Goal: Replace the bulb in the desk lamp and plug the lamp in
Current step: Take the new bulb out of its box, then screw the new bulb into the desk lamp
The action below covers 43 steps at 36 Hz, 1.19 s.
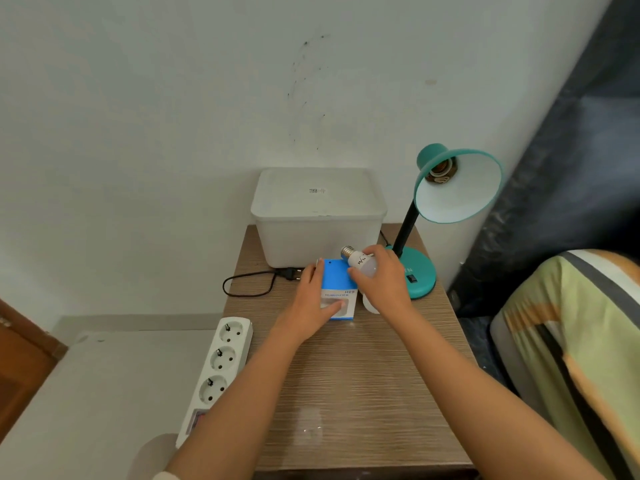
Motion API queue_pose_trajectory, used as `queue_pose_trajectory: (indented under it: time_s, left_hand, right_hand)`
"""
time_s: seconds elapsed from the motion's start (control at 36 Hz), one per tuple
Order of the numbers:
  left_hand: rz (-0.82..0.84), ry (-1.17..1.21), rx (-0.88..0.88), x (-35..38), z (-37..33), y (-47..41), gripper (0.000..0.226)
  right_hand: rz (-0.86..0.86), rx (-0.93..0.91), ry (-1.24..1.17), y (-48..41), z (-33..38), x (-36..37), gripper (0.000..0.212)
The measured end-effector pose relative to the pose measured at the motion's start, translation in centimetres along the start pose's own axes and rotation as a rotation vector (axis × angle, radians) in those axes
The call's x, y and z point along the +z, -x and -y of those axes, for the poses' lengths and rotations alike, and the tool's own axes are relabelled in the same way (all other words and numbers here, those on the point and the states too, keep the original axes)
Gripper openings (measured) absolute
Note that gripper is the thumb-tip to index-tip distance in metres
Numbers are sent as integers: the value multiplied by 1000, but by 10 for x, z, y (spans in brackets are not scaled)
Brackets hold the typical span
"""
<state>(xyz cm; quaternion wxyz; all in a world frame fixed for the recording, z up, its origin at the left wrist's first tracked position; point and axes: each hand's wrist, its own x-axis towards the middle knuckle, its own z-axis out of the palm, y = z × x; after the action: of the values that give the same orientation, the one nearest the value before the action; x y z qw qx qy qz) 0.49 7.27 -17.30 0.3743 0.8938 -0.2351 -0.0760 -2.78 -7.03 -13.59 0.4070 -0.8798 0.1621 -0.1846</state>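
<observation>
Left hand (311, 299) holds blue box (337, 282); right hand (384, 282) grips bulb (360, 263) above.

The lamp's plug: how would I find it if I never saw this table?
Start at the wooden table, then find the big white box at its back. Just in front of the box's left corner, beside the blue carton, lies the plug. Its neighbours are white and blue; it is black, ending a looped cord.

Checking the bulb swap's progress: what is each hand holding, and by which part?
The right hand grips the light bulb by its white globe, screw base free. The left hand holds the blue humidifier box by its left side.
</observation>
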Motion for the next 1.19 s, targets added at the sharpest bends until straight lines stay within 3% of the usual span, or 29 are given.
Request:
queue_pose_trajectory:
  time_s: [0.17, 0.33, 0.5, 0.61, 0.75, 1.0, 1.19]
  left_hand:
    - [20, -46, 7, -3, -14, 3, 89]
    - [-7, -162, 208, -19, -53, -3, 88]
    - [-63, -75, 407, -38, -128, -34, 93]
    - [-13, -30, 509, -42, -160, -60, 104]
    - [87, -46, 575, -35, -169, -85, 120]
    - [26, 14, 690, -25, -163, -105, 112]
    - [-3, 18, 744, -29, -167, -109, 106]
  right_hand:
    - [-37, 25, -21, 10, 6, -20, 37]
    - [-159, 40, -55, 21, 18, -65, 37]
    - [-285, 51, -220, 14, 38, -129, 44]
    - [-201, 120, -345, -9, 44, -158, 52]
    - [-123, 110, -331, -36, 39, -161, 57]
    - [-205, 71, -304, -58, 30, -136, 53]
    - [-181, -11, -166, -59, 30, -138, 61]
